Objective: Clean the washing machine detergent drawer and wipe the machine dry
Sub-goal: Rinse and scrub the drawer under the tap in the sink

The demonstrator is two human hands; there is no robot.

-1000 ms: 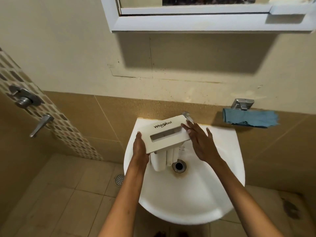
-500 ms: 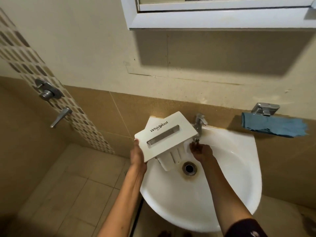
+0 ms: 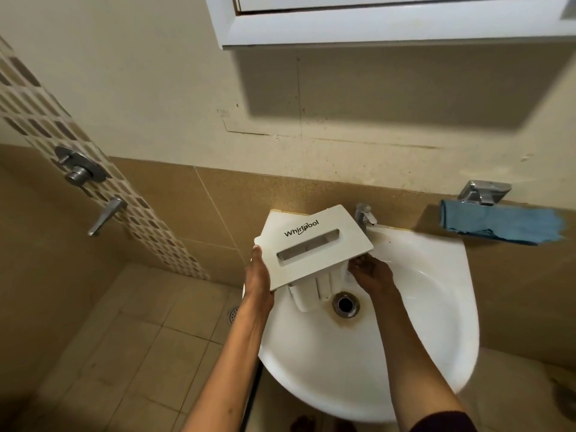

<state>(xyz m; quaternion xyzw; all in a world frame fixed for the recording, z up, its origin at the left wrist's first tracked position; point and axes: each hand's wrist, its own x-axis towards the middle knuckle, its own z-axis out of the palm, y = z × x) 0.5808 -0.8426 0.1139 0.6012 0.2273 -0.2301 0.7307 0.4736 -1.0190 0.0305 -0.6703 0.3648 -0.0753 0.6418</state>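
A white detergent drawer with a Whirlpool front panel is tilted over the white sink. Its compartment body points down toward the drain. My left hand grips the panel's left edge, thumb on top. My right hand is in the basin, pressed against the right side of the drawer body below the chrome tap. Its fingertips are hidden under the panel. A blue cloth hangs from a chrome wall holder to the right of the sink.
A white cabinet juts out from the wall above the sink. On the left wall are a shower valve and a lever tap. A floor drain lies in the tiled floor left of the sink.
My right hand left the top of the panel, dropped under the tap and now sits against the drawer body. The left hand kept its hold on the drawer.
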